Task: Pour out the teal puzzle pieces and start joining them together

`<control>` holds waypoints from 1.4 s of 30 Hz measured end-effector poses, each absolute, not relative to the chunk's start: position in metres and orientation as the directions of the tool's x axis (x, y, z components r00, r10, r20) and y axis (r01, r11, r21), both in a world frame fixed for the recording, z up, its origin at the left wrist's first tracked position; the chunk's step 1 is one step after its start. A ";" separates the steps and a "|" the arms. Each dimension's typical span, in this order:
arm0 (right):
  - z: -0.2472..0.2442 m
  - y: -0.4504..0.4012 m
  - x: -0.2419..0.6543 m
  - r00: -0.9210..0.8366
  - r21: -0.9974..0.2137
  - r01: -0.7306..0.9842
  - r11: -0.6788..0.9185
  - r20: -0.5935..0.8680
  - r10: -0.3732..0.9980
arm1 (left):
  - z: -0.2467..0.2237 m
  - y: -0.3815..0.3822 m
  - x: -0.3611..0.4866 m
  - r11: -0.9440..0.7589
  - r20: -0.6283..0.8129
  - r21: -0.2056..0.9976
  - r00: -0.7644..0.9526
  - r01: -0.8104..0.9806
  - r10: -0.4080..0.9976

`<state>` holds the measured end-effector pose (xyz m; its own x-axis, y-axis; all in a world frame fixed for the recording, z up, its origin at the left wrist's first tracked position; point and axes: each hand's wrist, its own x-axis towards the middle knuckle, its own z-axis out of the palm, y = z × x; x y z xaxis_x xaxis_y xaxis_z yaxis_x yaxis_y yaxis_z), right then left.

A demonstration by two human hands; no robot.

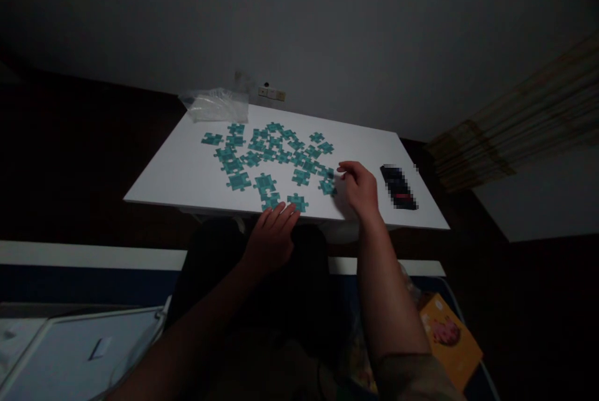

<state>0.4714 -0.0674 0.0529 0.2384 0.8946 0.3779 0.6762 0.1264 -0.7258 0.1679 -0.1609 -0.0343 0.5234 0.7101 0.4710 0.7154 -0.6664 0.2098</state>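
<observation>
Many teal jigsaw puzzle pieces lie scattered over the white table [161, 173], some overlapping in a loose cluster. My left hand [274, 239] rests at the near edge with its fingers stretched out flat. Its fingertips touch or nearly touch two puzzle pieces, one [270, 201] on the left and another [297, 202] on the right. Over the table's right half is my right hand [360, 189], its fingers loosely bent and nothing visible in them. The closest piece to it is a teal puzzle piece [327, 188] just to its left.
A clear plastic bag [218, 106] lies at the far left corner. Toward the right side is a dark, pixelated object [399, 187]. The wall with a socket [271, 93] stands behind the table. Below right sits an orange box [452, 342], and a curtain [510, 120] hangs at right.
</observation>
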 end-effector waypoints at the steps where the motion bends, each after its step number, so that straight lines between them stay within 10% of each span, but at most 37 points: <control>1: 0.047 -0.075 0.474 0.252 -0.740 0.663 0.113 0.363 0.897 | -0.037 -0.160 0.168 -0.659 0.483 0.215 0.509 0.720 0.713; 27: 0.021 -0.102 0.472 0.249 -0.760 0.639 0.121 0.353 0.902 | -0.089 -0.151 0.183 -0.511 0.705 0.167 0.260 0.843 0.659; 42: 0.035 -0.107 0.461 0.079 -0.496 0.861 0.113 0.349 0.934 | -0.066 -0.156 0.189 -0.614 0.659 0.222 0.348 0.757 0.667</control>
<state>0.4615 -0.1067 0.0346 0.0787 0.9339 0.3487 0.8610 0.1126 -0.4960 0.1886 -0.1561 -0.0657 0.3481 0.6668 0.6590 0.7572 -0.6144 0.2216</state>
